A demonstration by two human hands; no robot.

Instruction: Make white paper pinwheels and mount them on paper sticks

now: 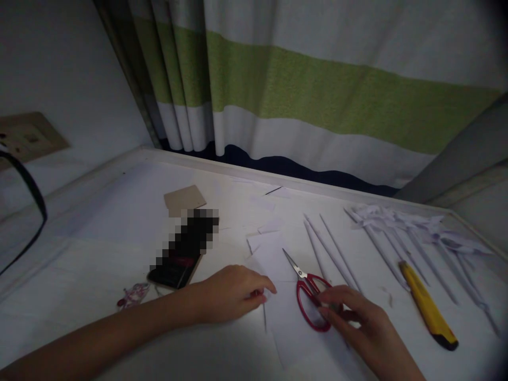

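My right hand (pixel 359 323) has its fingertips on the red handle of a pair of scissors (pixel 299 301). The scissors lie over white paper (pixel 291 330), blades pointing up and to the left and nearly closed. My left hand (pixel 234 293) rests at the paper's left edge. Its thumb and index finger are slightly apart, with nothing visible held between them; the other fingers are partly hidden. Beyond the scissors lie thin rolled paper sticks (pixel 333 251).
A phone (pixel 180 259), partly pixelated, and a brown card (pixel 184 198) lie at left. A small beaded string (pixel 135 295) is by my left forearm. At right are a yellow utility knife (pixel 428 307) and paper-topped sticks (pixel 416 248). A striped curtain (pixel 317 84) hangs behind.
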